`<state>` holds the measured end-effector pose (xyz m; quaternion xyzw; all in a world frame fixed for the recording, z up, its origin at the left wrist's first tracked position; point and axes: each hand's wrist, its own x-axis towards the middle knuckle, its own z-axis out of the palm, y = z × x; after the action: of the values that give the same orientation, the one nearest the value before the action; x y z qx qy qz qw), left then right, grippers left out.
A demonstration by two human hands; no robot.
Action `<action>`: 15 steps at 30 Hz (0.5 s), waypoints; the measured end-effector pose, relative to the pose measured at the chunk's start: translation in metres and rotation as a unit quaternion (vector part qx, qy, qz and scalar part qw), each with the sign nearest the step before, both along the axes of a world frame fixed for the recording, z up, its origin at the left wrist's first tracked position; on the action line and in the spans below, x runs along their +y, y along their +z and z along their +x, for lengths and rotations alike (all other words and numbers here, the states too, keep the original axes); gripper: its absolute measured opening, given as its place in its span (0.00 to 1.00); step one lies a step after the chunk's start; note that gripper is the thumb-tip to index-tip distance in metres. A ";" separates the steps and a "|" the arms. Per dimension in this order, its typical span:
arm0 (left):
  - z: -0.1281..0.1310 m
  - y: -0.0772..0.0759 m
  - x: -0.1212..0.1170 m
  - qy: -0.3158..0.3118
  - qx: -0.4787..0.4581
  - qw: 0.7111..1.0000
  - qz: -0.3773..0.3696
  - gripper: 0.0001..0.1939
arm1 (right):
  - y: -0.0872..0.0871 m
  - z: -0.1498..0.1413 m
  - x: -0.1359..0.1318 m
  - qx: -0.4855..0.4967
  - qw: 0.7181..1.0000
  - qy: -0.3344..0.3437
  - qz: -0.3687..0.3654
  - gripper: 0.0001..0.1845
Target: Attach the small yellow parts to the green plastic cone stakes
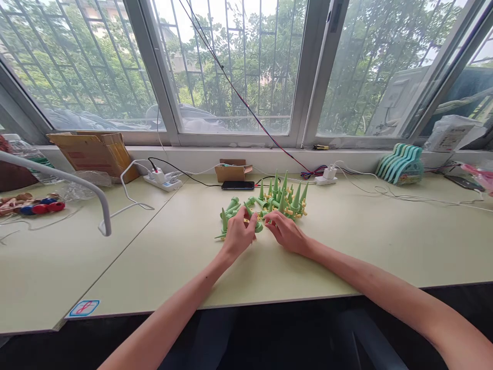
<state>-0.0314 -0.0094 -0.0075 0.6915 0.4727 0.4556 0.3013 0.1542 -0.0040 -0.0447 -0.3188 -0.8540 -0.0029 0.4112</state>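
My left hand (239, 232) is closed around a green plastic watering spike (259, 226), whose cap end shows beside the thumb. Across from it, my right hand (285, 232) has its fingers bent and pinched together at the near edge of the pile; what they grip, if anything, is too small to make out. Upright green spikes (296, 200) with small yellow valve pieces (304, 209) stand close together just beyond the right hand. More green spikes (232, 203) lie loose beyond the left hand, partly hidden by its fingers.
A black phone (238, 185) lies behind the pile, in front of a small open cardboard box (233, 170). Power strips (163, 181) with cables lie at the back. Turquoise hanger-like pieces (402, 163) stand at right. A white curved tube (100, 198) juts in at left.
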 end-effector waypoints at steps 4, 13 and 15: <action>0.001 0.000 0.000 -0.018 -0.022 0.999 -0.017 0.17 | -0.001 0.000 0.000 0.026 0.999 0.016 0.017 0.10; 0.004 -0.001 0.000 -0.080 -0.052 0.994 -0.057 0.17 | -0.002 0.000 -0.001 0.081 0.995 0.039 0.041 0.11; 0.004 -0.002 0.000 -0.092 -0.064 0.992 -0.065 0.18 | -0.001 -0.001 -0.002 0.082 0.994 0.044 0.051 0.11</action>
<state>-0.0273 -0.0098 -0.0095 0.6805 0.4151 0.4378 0.4158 0.1533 -0.0060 -0.0454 -0.2586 -0.8292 -0.0018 0.4956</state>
